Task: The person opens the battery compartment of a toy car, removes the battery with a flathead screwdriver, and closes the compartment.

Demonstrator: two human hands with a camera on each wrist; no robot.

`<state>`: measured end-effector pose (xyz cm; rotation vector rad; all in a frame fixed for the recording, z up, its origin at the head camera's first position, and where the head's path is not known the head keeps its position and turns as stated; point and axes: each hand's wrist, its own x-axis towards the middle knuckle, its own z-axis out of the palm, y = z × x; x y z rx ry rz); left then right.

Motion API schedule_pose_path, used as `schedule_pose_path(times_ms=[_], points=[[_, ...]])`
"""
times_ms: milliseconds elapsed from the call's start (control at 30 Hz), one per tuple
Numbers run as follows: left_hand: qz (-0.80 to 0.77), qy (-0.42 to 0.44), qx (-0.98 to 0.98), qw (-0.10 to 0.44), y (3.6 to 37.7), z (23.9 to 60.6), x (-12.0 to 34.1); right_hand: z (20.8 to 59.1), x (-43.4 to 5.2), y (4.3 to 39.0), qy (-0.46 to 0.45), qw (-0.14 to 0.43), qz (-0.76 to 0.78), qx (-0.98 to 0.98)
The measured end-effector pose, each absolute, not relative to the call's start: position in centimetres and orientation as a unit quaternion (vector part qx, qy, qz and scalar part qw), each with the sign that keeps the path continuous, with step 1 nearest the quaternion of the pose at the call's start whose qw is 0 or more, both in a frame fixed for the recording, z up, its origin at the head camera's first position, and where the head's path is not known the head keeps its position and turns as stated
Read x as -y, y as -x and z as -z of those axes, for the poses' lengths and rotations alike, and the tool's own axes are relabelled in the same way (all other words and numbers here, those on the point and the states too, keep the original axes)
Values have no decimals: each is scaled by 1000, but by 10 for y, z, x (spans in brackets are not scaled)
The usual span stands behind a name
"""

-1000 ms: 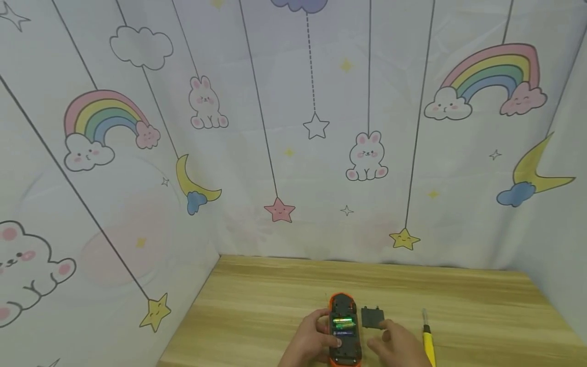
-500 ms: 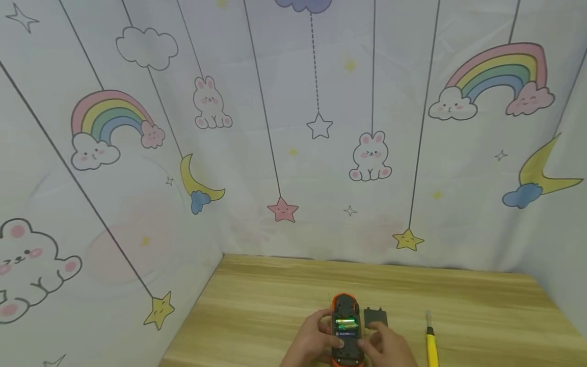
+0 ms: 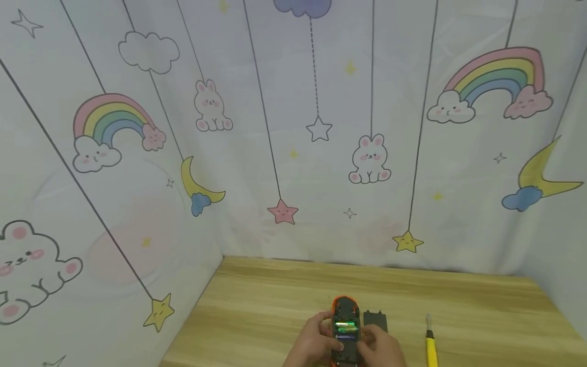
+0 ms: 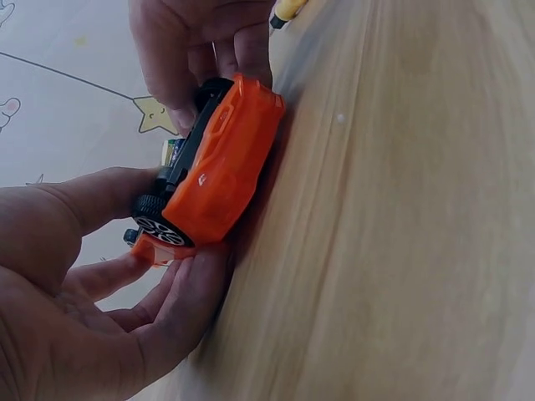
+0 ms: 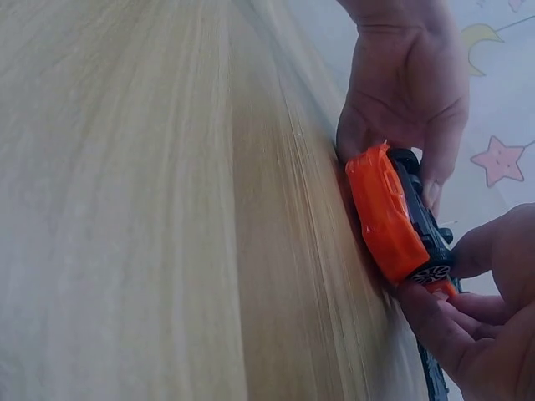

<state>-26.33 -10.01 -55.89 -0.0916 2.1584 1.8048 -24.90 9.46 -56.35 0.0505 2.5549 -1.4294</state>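
Note:
An orange toy car (image 3: pixel 346 309) lies upside down on the table with its black underside up. Its battery compartment stands uncovered, and green and blue batteries (image 3: pixel 346 326) show inside. My left hand (image 3: pixel 313 341) grips the car from the left, thumb on the underside and fingers along the orange body (image 4: pixel 224 180). From the other side my right hand (image 3: pixel 381 350) holds the car near a wheel (image 5: pixel 433 272), its thumb over the underside edge and fingers against the body. A dark battery cover (image 3: pixel 375 319) lies just right of the car, partly hidden behind my right hand.
A yellow-handled screwdriver (image 3: pixel 431 347) lies right of my right hand, shaft pointing away. The wooden table (image 3: pixel 275 285) ends at a white cloth backdrop (image 3: pixel 321 183) printed with rabbits, stars and rainbows, which also rises on both sides.
My right hand has moved left from the battery cover to the toy car's right side and now holds it. The left hand keeps its grip. The head view has shifted slightly.

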Motion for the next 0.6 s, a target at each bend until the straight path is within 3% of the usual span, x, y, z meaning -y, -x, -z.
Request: schedule_pose_path(times_ms=[600], points=[[-578, 20, -808, 108, 255, 550, 90, 564, -90, 251, -53, 127, 509, -850]])
